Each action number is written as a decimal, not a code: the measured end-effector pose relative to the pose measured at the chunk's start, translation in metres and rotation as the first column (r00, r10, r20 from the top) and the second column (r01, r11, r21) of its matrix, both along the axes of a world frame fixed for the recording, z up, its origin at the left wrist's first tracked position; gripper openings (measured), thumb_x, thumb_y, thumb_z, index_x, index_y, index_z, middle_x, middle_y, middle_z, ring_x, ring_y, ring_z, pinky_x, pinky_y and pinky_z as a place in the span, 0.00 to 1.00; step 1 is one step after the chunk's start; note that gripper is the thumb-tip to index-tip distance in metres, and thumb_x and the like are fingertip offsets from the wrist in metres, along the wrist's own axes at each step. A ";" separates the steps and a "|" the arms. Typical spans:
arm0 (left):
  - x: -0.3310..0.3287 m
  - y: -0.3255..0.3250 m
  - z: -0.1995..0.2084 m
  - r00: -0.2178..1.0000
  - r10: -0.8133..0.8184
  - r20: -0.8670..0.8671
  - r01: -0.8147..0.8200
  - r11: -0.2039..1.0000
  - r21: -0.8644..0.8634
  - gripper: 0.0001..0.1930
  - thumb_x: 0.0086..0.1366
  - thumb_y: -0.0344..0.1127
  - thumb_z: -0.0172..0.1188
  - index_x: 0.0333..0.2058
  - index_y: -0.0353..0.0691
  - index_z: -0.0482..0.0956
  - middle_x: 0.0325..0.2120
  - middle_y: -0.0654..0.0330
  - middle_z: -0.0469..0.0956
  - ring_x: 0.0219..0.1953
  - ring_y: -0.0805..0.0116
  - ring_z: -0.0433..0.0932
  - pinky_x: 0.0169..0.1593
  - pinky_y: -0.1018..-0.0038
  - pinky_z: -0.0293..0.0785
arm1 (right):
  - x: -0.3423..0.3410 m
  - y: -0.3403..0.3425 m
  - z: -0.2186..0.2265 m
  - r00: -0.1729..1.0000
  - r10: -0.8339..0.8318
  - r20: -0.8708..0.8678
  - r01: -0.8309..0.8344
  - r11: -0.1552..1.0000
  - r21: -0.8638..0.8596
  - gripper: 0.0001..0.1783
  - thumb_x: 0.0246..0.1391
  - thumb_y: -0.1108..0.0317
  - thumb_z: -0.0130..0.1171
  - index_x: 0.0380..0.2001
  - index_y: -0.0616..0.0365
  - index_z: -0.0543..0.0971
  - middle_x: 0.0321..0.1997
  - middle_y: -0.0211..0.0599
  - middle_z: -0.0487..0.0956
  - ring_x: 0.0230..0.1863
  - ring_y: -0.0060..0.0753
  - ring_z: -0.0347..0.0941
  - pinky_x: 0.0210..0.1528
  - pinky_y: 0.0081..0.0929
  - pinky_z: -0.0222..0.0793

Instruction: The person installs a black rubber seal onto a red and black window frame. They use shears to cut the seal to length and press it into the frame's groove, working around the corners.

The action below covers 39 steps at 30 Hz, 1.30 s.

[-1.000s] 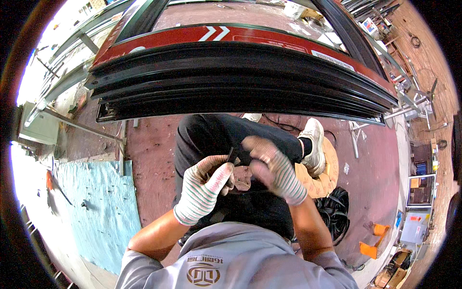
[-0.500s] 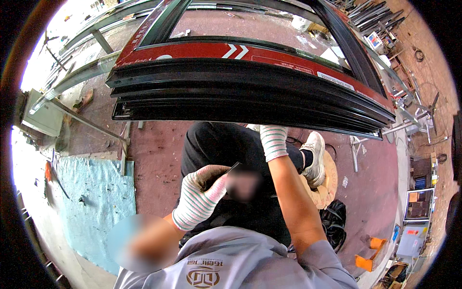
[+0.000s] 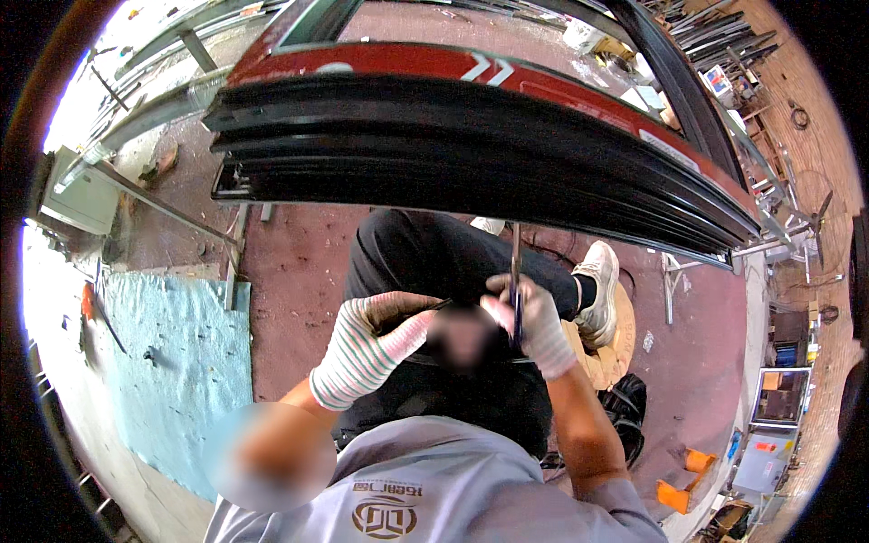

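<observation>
My left hand [image 3: 376,339], in a striped white knit glove with a dark palm, is closed in a pinch on a small thin dark piece [image 3: 443,304]. Across from it, my right hand [image 3: 537,326] in a similar glove grips a long slim dark tool [image 3: 516,271] standing upright, whose exact kind I cannot make out. Its upper end comes close to the underside of a black window frame [image 3: 471,154] that has red protective film on top. A blurred patch between my hands hides what lies there.
Metal stand legs [image 3: 233,258] support the frame's left side. A light blue mat [image 3: 186,362] covers the floor at left. To the right lie a round wooden disc [image 3: 615,357] under my shoe, a black plastic bag [image 3: 625,412] and an orange object [image 3: 686,484].
My right hand has come down and back from beneath the frame, and the slim tool now shows in it. The left hand keeps its pinch. The frame sits slightly higher in view.
</observation>
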<state>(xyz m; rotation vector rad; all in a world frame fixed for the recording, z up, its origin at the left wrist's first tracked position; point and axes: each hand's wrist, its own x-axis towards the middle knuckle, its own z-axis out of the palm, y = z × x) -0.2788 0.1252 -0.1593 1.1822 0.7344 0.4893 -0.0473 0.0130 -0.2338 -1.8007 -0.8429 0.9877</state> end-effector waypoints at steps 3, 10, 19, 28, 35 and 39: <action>0.002 0.009 0.005 0.981 -0.196 -0.009 0.195 0.981 -0.011 0.13 0.64 0.36 0.68 0.41 0.32 0.86 0.32 0.64 0.85 0.35 0.78 0.79 0.41 0.77 0.76 | 0.000 -0.052 0.003 0.956 0.047 -0.290 -0.030 0.997 0.064 0.14 0.56 0.66 0.68 0.42 0.61 0.79 0.29 0.23 0.75 0.29 0.15 0.69 0.34 0.16 0.68; 0.014 0.010 0.027 0.872 -0.467 -0.148 0.473 0.881 0.008 0.12 0.59 0.36 0.69 0.37 0.32 0.87 0.29 0.59 0.86 0.34 0.77 0.81 0.42 0.77 0.77 | -0.018 -0.110 0.055 0.899 0.345 -0.269 -0.382 0.919 -0.097 0.09 0.62 0.63 0.55 0.32 0.57 0.77 0.23 0.26 0.73 0.24 0.23 0.67 0.27 0.23 0.62; 0.021 0.004 0.017 0.852 -0.507 -0.129 0.498 0.862 -0.099 0.14 0.62 0.38 0.69 0.41 0.31 0.86 0.30 0.64 0.84 0.34 0.79 0.79 0.40 0.78 0.76 | -0.021 -0.125 0.070 0.878 0.393 -0.273 -0.440 0.887 -0.138 0.22 0.55 0.48 0.69 0.31 0.58 0.76 0.21 0.28 0.71 0.26 0.24 0.65 0.29 0.28 0.63; 0.025 0.000 0.014 0.851 -0.477 -0.219 0.465 0.879 -0.106 0.17 0.63 0.43 0.69 0.39 0.32 0.86 0.27 0.68 0.81 0.31 0.81 0.75 0.36 0.79 0.72 | -0.019 -0.124 0.073 0.868 0.468 -0.164 -0.491 0.858 -0.150 0.09 0.60 0.65 0.62 0.32 0.59 0.77 0.22 0.32 0.76 0.25 0.24 0.70 0.30 0.26 0.67; 0.027 0.003 0.011 0.833 -0.493 -0.251 0.475 0.870 -0.132 0.17 0.63 0.44 0.69 0.38 0.33 0.86 0.26 0.68 0.81 0.31 0.81 0.74 0.36 0.80 0.71 | -0.017 -0.119 0.077 0.863 0.453 -0.224 -0.500 0.831 -0.244 0.09 0.58 0.65 0.57 0.33 0.59 0.79 0.22 0.30 0.77 0.26 0.22 0.74 0.30 0.22 0.68; 0.028 0.005 0.014 0.815 -0.505 -0.284 0.491 0.862 -0.122 0.16 0.63 0.43 0.69 0.38 0.33 0.86 0.26 0.68 0.81 0.31 0.82 0.74 0.36 0.80 0.71 | -0.020 -0.118 0.077 0.852 0.490 -0.187 -0.523 0.820 -0.235 0.07 0.59 0.67 0.55 0.32 0.58 0.79 0.19 0.25 0.76 0.21 0.17 0.73 0.25 0.19 0.66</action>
